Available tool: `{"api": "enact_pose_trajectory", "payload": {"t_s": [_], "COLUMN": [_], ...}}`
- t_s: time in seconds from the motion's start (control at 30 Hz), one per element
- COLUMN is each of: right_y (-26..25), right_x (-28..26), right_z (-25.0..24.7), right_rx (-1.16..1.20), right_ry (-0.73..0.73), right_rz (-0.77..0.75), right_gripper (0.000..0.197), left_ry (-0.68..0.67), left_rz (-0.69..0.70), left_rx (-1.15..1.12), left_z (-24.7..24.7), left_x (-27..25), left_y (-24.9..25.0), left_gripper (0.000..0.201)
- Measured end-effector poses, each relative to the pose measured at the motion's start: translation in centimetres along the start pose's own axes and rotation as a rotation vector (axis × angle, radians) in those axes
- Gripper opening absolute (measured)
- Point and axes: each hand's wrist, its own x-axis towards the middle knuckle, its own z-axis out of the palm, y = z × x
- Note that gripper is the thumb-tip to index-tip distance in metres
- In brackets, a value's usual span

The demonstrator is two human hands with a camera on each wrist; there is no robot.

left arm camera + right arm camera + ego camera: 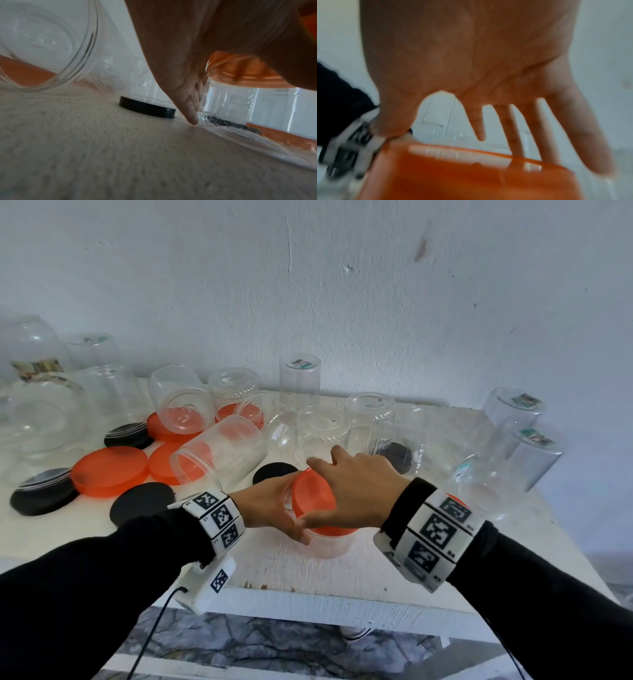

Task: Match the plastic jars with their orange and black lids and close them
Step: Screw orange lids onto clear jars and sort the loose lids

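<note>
A clear plastic jar [330, 544] stands upright near the table's front edge, with an orange lid [310, 501] on its mouth. My left hand [274, 505] grips the jar's left side. In the left wrist view the left hand [180, 67] wraps the jar [257, 108] under the lid [248, 75], its little finger reaching down to the jar's base. My right hand [356, 487] spans the lid from above. In the blurred right wrist view the right hand [471, 54] has straight, spread fingers over the lid [462, 175], and the thumb touches the lid's near edge.
A black lid [274, 472] lies just behind the jar, and a clear jar [219, 453] lies on its side at the left. Orange lids [109, 470] and black lids [142, 501] are scattered further left. Upside-down jars line the back and right [496, 474]. The table edge [308, 601] is close.
</note>
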Motion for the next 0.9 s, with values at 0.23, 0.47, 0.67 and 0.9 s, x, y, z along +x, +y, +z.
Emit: {"api": "enact_pose_trajectory", "payload": {"t_s": [0.23, 0.47, 0.67, 0.9], "right_y": [1.2, 1.3, 1.0, 0.0], "right_x": [0.3, 0.4, 0.1, -0.2], "right_z": [-0.7, -0.6, 0.7, 1.7], "right_rx": [0.150, 0.047, 0.105, 0.134], "right_ry": [-0.158, -0.077, 0.047, 0.155], "right_rz": [-0.127, -0.082, -0.030, 0.067], "right_gripper": [0.085, 0.091, 0.083, 0.081], "left_ry": [0.001, 0.027, 0.073, 0.083], "left_rz": [-0.008, -0.023, 0.011, 0.025], "left_rx": [0.024, 0.009, 0.080, 0.130], "left_z": [0.0, 0.2, 0.4, 0.4], "left_x": [0.1, -0.2, -0.2, -0.3], "left_y": [0.2, 0.4, 0.7, 0.8], "left_gripper": [0.075, 0.083, 0.077, 0.082]}}
